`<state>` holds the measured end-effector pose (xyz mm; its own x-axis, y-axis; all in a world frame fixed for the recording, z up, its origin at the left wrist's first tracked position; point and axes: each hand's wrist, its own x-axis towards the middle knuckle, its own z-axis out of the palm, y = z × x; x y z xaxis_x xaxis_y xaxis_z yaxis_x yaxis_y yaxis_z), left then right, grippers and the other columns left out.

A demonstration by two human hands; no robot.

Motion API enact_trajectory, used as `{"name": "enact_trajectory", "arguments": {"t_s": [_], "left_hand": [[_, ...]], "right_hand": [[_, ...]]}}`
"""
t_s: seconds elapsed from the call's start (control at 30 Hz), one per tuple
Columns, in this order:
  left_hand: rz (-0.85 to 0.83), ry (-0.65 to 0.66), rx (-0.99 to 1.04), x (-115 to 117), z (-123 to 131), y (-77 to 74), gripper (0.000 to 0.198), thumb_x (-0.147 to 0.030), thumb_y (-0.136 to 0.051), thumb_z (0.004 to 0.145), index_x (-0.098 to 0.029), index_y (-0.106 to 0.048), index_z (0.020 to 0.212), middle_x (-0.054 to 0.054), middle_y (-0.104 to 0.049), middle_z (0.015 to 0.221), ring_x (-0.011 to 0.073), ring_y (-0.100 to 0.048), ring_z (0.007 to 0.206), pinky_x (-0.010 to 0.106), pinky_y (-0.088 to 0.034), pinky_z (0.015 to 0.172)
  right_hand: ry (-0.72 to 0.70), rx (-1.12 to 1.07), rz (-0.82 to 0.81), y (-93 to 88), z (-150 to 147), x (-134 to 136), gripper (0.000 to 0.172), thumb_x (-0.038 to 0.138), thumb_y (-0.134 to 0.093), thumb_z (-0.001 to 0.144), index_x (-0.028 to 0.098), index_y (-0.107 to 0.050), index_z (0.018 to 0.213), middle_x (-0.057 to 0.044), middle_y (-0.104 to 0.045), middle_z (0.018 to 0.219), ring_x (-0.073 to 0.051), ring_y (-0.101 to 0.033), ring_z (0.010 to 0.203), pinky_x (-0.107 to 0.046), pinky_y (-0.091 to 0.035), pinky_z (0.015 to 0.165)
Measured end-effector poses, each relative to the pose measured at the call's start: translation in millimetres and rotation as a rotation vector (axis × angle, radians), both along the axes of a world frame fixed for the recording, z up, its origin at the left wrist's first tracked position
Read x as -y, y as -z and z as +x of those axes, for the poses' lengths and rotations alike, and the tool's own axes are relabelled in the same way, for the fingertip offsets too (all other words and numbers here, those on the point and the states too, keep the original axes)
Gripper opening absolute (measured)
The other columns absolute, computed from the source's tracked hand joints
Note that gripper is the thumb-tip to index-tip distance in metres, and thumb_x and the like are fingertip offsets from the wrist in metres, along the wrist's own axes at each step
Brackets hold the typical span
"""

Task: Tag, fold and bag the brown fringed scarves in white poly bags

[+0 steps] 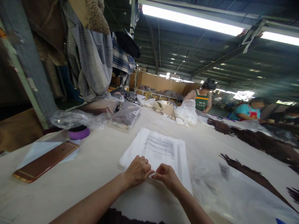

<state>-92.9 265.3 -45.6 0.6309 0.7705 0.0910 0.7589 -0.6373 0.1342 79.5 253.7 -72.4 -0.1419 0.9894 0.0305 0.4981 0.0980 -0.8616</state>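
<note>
free tabletop left, plastic bag right

Head-worn view, forward and down across the near table

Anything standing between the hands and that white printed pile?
Nothing visible: the left hand and right hand are at the near edge of the white printed pile, though whether they grip it is unclear. The barcoded plastic bag lies off to its right.

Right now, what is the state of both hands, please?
Left hand: closed at the white pile; grip on it unclear.
Right hand: pinched closed; grip unclear too.
</note>
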Motion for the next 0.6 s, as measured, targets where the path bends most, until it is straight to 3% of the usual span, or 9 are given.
{"name": "enact_trajectory", "arguments": {"t_s": [0.2, 0.6], "left_hand": [[-0.057, -0.086, -0.026, 1.8, -4.2, -8.0, 0.028, -0.028, -0.043, 0.092, -0.015, -0.063, 0.078, 0.008, -0.068, 0.083, 0.0233, -0.061, 0.085, 0.036, -0.041, 0.077], [-0.094, -0.108, -0.076, 27.4, 8.2, -38.4, 0.016, -0.022, -0.051, 0.081, -0.018, -0.067, 0.079, 0.009, -0.07, 0.082, 0.0273, -0.065, 0.087, 0.038, -0.047, 0.078]], "right_hand": [[-0.026, -0.121, -0.001, -4.7, -2.5, 7.7, 0.02, 0.029, -0.059, 0.07, 0.019, -0.045, 0.06, 0.006, -0.046, 0.054, -0.008, -0.041, 0.052, -0.022, -0.036, 0.053], [-0.029, 0.147, 0.403, -24.6, -9.7, 43.0, 0.019, 0.032, -0.046, 0.081, 0.022, -0.042, 0.065, 0.003, -0.047, 0.062, -0.012, -0.043, 0.059, -0.024, -0.036, 0.058]]}}
